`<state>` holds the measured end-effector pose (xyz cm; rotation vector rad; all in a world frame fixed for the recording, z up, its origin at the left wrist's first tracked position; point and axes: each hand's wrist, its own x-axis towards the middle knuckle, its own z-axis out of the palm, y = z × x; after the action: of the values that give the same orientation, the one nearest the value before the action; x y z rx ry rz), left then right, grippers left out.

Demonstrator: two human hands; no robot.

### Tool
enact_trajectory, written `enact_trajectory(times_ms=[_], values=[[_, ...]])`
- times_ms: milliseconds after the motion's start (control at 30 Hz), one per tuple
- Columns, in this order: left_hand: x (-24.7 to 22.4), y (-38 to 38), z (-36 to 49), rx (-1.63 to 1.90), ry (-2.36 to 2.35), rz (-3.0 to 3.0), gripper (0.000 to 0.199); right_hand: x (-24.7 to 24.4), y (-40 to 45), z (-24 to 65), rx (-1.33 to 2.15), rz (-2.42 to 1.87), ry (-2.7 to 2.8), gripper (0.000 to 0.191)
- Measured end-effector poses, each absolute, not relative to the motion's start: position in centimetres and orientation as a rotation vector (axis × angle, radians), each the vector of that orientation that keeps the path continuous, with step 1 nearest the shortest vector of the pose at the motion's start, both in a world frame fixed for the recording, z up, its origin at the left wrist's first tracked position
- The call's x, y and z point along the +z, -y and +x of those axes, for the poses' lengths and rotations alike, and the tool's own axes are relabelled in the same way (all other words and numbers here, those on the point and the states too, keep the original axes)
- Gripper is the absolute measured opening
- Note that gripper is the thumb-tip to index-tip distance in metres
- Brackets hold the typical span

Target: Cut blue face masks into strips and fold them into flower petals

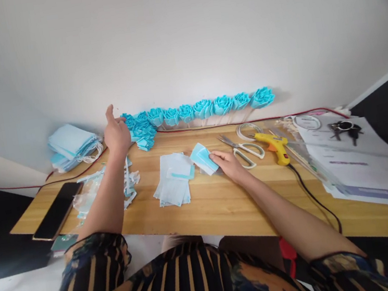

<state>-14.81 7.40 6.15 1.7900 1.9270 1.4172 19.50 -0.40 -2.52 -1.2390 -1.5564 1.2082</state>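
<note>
My left hand (pixel 116 133) is raised at the back left, one finger stretched upward and the others partly hidden behind it. Right beside it lies a pile of blue ruffled flowers (pixel 144 134), and no held thing shows in its fingers. Between thumb and fingers, my right hand (pixel 226 164) pinches a blue-and-white piece of mask fabric (pixel 203 157) above the middle of the table. Left of that piece, a stack of pale fabric pieces (pixel 174 189) lies flat, with a blue-edged strip on top. Scissors (pixel 241 148) rest just beyond my right hand.
Several blue flowers on sticks (pixel 222 104) lean along the wall. Folded face masks (pixel 71 143), a phone (pixel 57 210) and fabric scraps (pixel 130 189) are on the left. A yellow glue gun (pixel 276 145) with a black cord, papers (pixel 349 161) and keys (pixel 348 127) occupy the right.
</note>
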Motion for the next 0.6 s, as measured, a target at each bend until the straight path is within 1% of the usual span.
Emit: enact_trajectory(times_ms=[67,167,267,333,400,533,600], values=[[6.4,-7.5,-14.1,1.445,-2.103,1.785,0.060,-2.6,0.5,19.5,1.216,-1.236,1.553,0.037],[6.8,-8.1,-12.1,1.409,-2.105,1.895,0.063,-2.8,0.5,19.7,1.220,-1.231,1.552,0.038],[6.7,-9.7,-10.8,1.208,-2.095,1.958,0.063,-3.0,0.4,19.8,1.219,-1.221,1.545,0.038],[6.4,-10.9,-10.7,1.014,-2.106,1.978,0.067,-3.2,0.4,19.8,1.230,-1.212,1.533,0.038],[6.0,-11.8,-10.8,0.942,-2.090,2.018,0.069,-3.3,0.3,19.9,1.246,-1.202,1.523,0.038],[6.0,-12.1,-10.6,1.119,-1.987,2.101,0.068,-3.6,0.1,19.9,1.251,-1.181,1.540,0.037],[6.1,-11.8,-10.1,1.152,-1.940,2.111,0.069,-3.6,0.1,19.9,1.256,-1.176,1.545,0.037]])
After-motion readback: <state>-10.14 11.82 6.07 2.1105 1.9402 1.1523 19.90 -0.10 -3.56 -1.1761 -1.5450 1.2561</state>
